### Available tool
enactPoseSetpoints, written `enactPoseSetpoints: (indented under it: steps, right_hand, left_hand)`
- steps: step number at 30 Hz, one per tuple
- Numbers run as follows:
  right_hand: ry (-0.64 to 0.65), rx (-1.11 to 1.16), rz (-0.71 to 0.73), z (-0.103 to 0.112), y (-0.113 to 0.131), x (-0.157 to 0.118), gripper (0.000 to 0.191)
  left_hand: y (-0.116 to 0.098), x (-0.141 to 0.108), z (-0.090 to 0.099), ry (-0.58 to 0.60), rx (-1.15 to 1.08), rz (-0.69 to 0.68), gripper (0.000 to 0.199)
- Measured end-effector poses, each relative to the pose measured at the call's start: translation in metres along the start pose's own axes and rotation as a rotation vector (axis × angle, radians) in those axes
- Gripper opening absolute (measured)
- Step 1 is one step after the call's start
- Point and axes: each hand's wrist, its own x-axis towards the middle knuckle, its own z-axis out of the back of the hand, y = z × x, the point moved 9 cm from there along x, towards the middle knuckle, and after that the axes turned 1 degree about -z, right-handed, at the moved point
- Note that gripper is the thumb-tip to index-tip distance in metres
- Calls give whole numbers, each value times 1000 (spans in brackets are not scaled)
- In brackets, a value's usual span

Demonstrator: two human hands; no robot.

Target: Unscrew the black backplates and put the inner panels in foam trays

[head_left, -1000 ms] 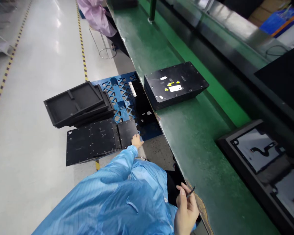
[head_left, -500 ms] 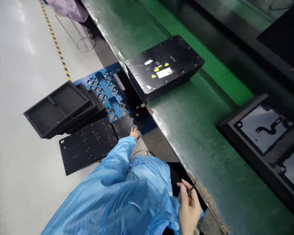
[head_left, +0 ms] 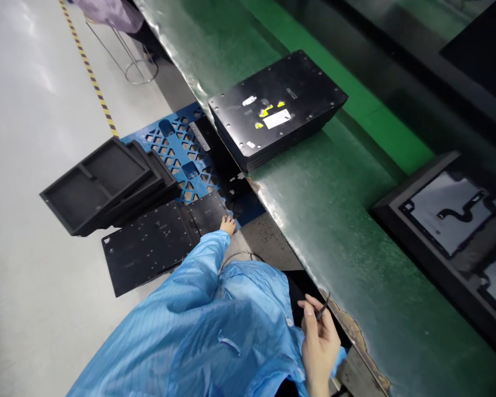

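Note:
Down at the left of the workbench, my left hand (head_left: 228, 225) has its fingers bent over the near corner of a small black panel (head_left: 209, 212). The fingers' undersides are hidden. A larger black panel (head_left: 151, 248) with small dots lies against it on the left. My right hand (head_left: 320, 344) is closed near the bench's front edge, holding black tweezers (head_left: 324, 306) whose pointed end sticks out above the fingers. On the bench sits a stack of black panels (head_left: 281, 107) with a white label and yellow marks on top.
Black trays (head_left: 95, 184) are piled on the floor beside a blue pallet (head_left: 176, 149). On the green bench (head_left: 347, 220), a black foam tray (head_left: 397, 220) holds pale parts with a dark ribbon cable. A person in a purple garment (head_left: 111, 14) sits on a stool further back.
The view has shifted slightly. My left hand remains at the small panel's corner, and my right hand still holds the tweezers at nearly the same spot.

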Motion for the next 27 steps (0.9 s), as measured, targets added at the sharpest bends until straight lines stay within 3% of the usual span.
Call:
enactPoseSetpoints:
  steps: [3,6,8,10,12,13,14,16,17,18,19,21,24,27]
  right_hand:
    - [-1,42,-43,-2,3,-1,57]
    - [20,46,-29,-2,5,1,56]
    - [18,67,8,0,4,5,55]
    - [1,112,49,4,0,11,57]
    - [-5,167,66,6,-5,18,61]
    - [5,189,66,5,-8,21,62]
    - [23,208,65,4,-10,24,64]
    - [64,238,76,0,-9,28,65]
    - [74,253,89,-2,-6,29,66]
    - [76,270,104,-2,-3,29,65]
    - [72,287,120,-1,1,29,64]
    - [67,316,150,1,7,28,63]
    - [69,340,181,9,10,27,63]
    - [60,382,202,21,12,29,60]
  left_hand:
    - [-8,-9,10,-12,-28,-17,57]
    - [-29,-25,35,-74,-69,-49,51]
    - [-46,-38,61,-171,-99,-95,44]
    - [-57,-54,100,-331,-123,-140,38]
    - [-54,-75,154,-548,-136,-129,43]
    - [-49,-91,191,-713,-161,-112,47]
    - [-42,-111,232,-904,-192,-96,52]
    - [-30,-174,319,-1445,-322,-139,63]
    - [-32,-198,357,-1596,-310,-183,75]
    - [-42,-209,392,-1611,-243,-251,85]
    - [-56,-212,424,-1539,-150,-330,92]
    - [-84,-202,468,-1310,6,-425,95]
    - [-108,-180,487,-1074,83,-457,76]
    - [-116,-174,480,-1077,47,-432,65]
